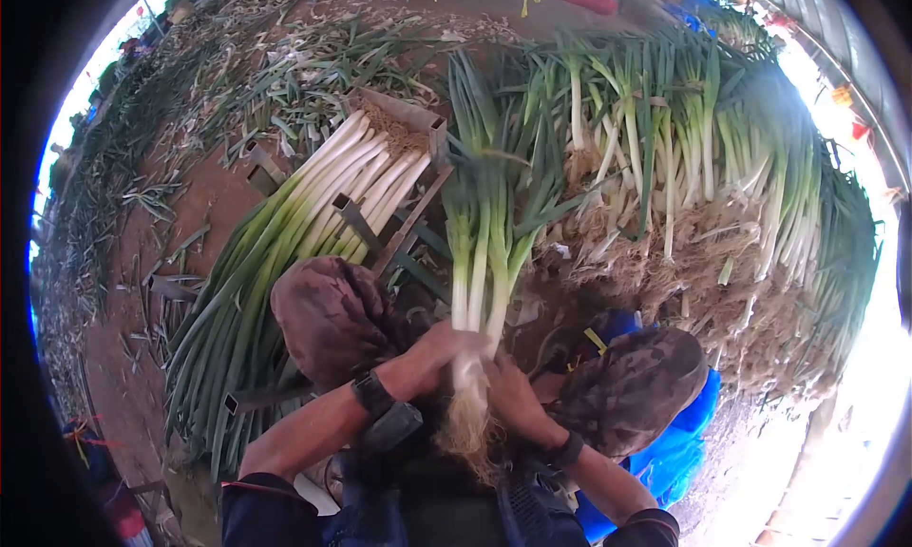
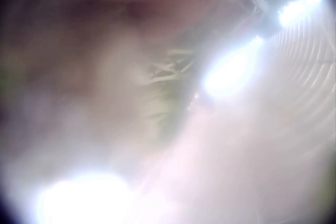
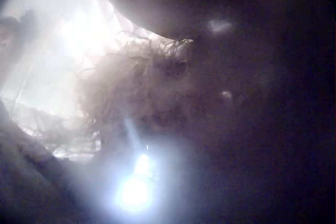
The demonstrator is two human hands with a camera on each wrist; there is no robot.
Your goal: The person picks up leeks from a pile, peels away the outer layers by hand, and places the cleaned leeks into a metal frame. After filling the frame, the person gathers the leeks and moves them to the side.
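Observation:
In the head view a few long green onions (image 1: 480, 252) stand between the knees, leaves pointing away and shaggy roots (image 1: 470, 423) toward the body. My left hand (image 1: 439, 355) grips their white stalks from the left. From the right, my right hand (image 1: 516, 400) holds the white lower ends just above the roots. Tangled roots (image 3: 136, 82) show dimly in the right wrist view, while the left wrist view is mostly haze and glare.
To the left, trimmed green onions (image 1: 351, 176) lie in a metal frame (image 1: 418, 224), roots against its far end. A large pile of untrimmed green onions (image 1: 703, 148) spreads at the right. Loose leaves (image 1: 313, 72) litter the ground beyond. Both knees (image 1: 632, 390) flank the hands.

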